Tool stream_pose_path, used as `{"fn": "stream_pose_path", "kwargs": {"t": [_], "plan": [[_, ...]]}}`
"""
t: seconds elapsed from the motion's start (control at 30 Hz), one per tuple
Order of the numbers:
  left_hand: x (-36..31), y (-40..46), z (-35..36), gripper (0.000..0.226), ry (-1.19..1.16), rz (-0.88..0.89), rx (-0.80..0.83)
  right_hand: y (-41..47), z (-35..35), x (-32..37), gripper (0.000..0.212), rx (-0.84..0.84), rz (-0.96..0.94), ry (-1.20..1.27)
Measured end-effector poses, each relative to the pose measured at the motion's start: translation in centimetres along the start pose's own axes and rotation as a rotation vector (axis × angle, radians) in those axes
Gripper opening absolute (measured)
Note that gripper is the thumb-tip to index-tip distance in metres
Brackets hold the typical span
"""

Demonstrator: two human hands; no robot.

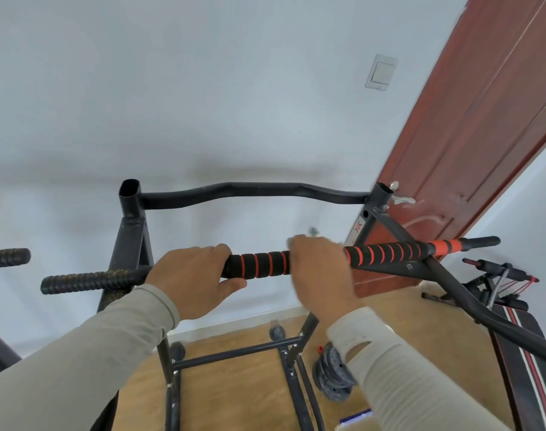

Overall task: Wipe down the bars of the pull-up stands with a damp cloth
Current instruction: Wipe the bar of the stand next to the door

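Black metal pull-up stand [131,234] with a wavy rear top bar [253,191], horizontal front bar in black-and-red ringed foam grip [262,264], a pale scrap, possibly the cloth [312,232], blurred just behind it

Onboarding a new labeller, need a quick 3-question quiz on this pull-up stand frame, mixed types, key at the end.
1. True or false: both hands grip the same foam-wrapped bar.
2. Multiple choice: what is on the wall beside the door? A) a clock B) a light switch C) a mirror
3. Fill in: the foam on the bar is black with ___ stripes.

Key:
1. True. The left hand and the right hand both curl over it. The right hand is blurred; a bit of cloth seems to poke out above it.
2. B, the light switch.
3. Red.
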State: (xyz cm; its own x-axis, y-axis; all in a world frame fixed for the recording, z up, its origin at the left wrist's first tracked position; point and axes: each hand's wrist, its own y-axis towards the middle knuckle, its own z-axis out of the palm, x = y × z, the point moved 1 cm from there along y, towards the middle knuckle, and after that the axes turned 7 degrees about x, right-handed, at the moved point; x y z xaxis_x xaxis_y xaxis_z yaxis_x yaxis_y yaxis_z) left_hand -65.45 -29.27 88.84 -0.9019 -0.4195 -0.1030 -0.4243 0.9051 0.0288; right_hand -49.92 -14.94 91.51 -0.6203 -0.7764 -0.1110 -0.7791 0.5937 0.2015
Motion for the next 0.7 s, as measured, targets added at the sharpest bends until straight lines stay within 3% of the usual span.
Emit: {"fn": "stream_pose_path", "kwargs": {"t": [0.13,0.27,0.47,0.57,0.6,0.7], "plan": [[0.0,0.1,0.1,0.041,0.014,0.003,-0.024,-0.6,0.8,4.2,0.013,-0.134,-0.147,0.342],[0.0,0.0,0.0,0.041,0.012,0.005,-0.008,-0.3,2.6,2.1,0.012,-0.126,-0.344,0.318],[0.0,-0.1,0.0,0.042,0.004,0.002,0.002,0.5,1.8,-3.9,0.065,-0.054,-0.402,0.115],[0.0,-0.2,0.0,0.042,0.011,0.01,0.005,1.3,0.5,-8.1,0.084,0.122,-0.243,-0.135],[0.0,-0.2,0.0,0.041,0.01,0.011,0.003,1.4,0.2,-10.0,0.078,0.14,-0.135,-0.202],[0.0,-0.2,0.0,0.041,0.005,0.013,-0.008,0.8,-0.6,-12.9,0.025,0.138,0.166,-0.331]]}}
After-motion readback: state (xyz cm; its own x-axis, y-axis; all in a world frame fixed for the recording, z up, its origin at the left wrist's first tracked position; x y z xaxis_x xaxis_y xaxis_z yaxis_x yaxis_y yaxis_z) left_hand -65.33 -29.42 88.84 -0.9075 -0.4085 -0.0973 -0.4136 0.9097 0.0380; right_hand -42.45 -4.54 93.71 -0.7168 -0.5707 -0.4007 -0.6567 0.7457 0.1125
